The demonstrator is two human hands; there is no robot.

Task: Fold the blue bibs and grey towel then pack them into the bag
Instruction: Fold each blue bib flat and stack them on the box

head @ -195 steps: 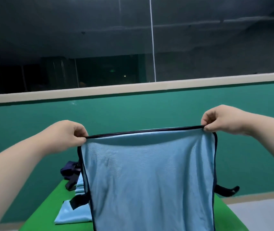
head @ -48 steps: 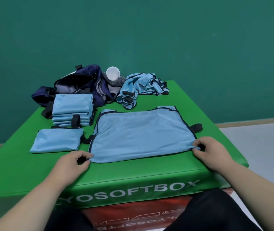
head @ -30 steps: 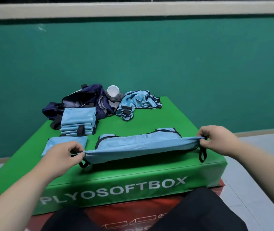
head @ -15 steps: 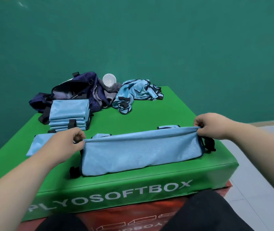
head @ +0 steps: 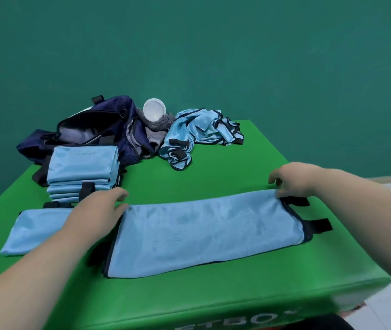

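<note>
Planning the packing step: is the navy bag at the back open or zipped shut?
Open. The navy bag gapes at the top, its dark lining showing, behind the stack of folded bibs.

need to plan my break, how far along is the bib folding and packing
Done: a stack of folded light-blue mesh bibs and a single folded bib beside it. In hand: left hand and right hand touch a bib folded in half. Left: the crumpled blue bib pile, the grey towel, and packing into the open navy bag.

Smooth, faintly shiny blue cloth bib (head: pixel 204 236) on matt green vinyl-like box (head: pixel 213 303).
</note>
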